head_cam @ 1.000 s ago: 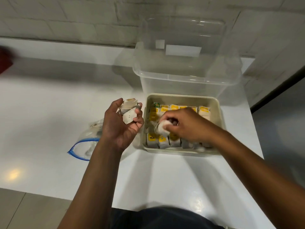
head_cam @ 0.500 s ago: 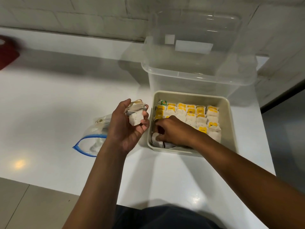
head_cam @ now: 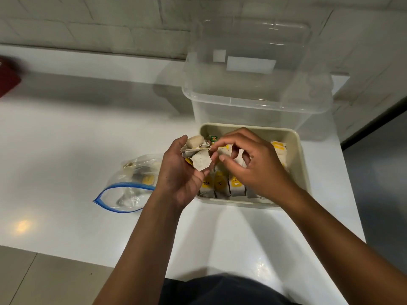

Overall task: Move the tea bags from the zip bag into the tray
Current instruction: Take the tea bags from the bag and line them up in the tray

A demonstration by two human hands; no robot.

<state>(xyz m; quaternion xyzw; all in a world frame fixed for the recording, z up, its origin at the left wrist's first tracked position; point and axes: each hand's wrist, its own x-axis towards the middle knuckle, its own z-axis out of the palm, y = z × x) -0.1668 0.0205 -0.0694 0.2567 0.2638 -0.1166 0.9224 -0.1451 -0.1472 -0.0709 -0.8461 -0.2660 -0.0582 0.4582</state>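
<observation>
My left hand [head_cam: 178, 177] grips a small bundle of tea bags [head_cam: 199, 161], palm up, just left of the beige tray [head_cam: 296, 148]. My right hand [head_cam: 255, 170] hovers over the tray with bent fingers. Its thumb and forefinger sit slightly apart right beside the bundle, and I see nothing between them. Rows of tea bags with yellow tags [head_cam: 220, 184] stand in the tray, partly hidden by my right hand. The clear zip bag [head_cam: 125, 195] with a blue seal lies open on the white counter left of my left wrist. A few tea bags are inside it.
A large clear plastic box [head_cam: 253, 89] stands directly behind the tray against the tiled wall. A blurred red object [head_cam: 7, 79] sits at the far left edge. The white counter [head_cam: 66, 150] ends close to my body, and its right edge is just past the tray.
My right hand has left the tray's front left corner and risen to the bundle in my left hand. The left hand has opened a little and shifted toward the tray.
</observation>
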